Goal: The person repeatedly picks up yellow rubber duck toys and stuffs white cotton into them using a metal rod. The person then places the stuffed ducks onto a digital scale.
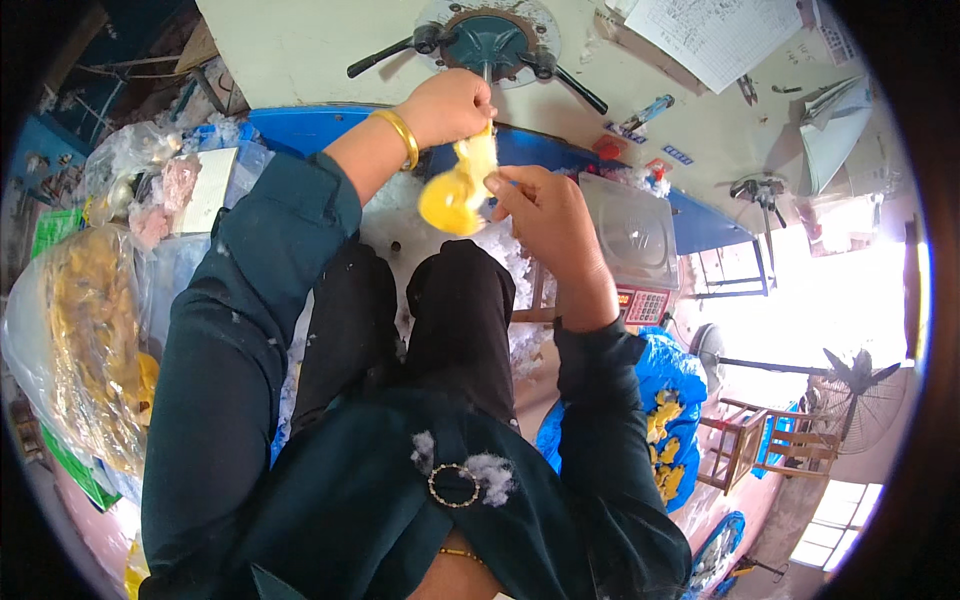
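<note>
A small yellow plush piece (450, 205), rounded at its lower end and paler along its upper part, hangs between my hands above my knees. My left hand (447, 108), with a gold bangle at the wrist, is closed on its top end. Just beyond that hand is the thin metal tube of a dark green fixture (487, 45) with two black-handled levers, set in the table's front. My fingers hide whether the piece touches the tube. My right hand (548, 208) pinches the piece's right edge between thumb and fingers.
Written sheets (715, 35) and a utility knife (648, 115) lie on the pale table (310, 50). At left stands a clear bag of yellow-brown pieces (95, 340). At right are a lidded plastic box (628, 230), a red-and-white scale (643, 305) and a blue bag with yellow pieces (680, 370).
</note>
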Motion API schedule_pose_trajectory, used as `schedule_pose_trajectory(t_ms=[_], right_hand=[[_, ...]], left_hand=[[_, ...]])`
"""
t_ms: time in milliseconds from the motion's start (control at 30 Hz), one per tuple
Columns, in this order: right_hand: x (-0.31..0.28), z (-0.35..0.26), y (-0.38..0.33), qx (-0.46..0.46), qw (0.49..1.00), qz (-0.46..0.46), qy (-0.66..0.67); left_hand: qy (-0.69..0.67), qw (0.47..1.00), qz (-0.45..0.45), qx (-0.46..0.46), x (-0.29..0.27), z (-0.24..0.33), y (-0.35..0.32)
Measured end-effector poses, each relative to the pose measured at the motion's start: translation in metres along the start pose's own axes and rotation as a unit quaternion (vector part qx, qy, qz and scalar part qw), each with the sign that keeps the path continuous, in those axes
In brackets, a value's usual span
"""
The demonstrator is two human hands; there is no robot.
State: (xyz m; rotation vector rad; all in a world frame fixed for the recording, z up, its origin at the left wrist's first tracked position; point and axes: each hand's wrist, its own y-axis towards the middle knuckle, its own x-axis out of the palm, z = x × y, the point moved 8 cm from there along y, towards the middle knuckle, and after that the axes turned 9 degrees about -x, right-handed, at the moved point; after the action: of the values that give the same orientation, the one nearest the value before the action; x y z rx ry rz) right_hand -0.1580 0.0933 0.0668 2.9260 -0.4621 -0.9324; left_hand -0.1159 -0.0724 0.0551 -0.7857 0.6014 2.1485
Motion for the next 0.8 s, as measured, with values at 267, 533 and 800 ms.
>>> schedule_pose_trajectory(t_ms=[267,533,800], right_hand=[[0.011,0.012,0.0,-0.038,0.984,0.116,-0.13],[0.014,0.014,-0.006,-0.097,0.975,0.15,-0.13],[0.007,0.044,-0.004,-0.102,0.987,0.124,-0.034]], left_hand=[[-0.013,1.0,0.012,0.006,0.012,0.02,-0.045],[0.017,0.999,0.027,0.004,0.014,0.035,-0.072],[0.033,0.999,0.011,-0.009,0.013,0.034,-0.08]])
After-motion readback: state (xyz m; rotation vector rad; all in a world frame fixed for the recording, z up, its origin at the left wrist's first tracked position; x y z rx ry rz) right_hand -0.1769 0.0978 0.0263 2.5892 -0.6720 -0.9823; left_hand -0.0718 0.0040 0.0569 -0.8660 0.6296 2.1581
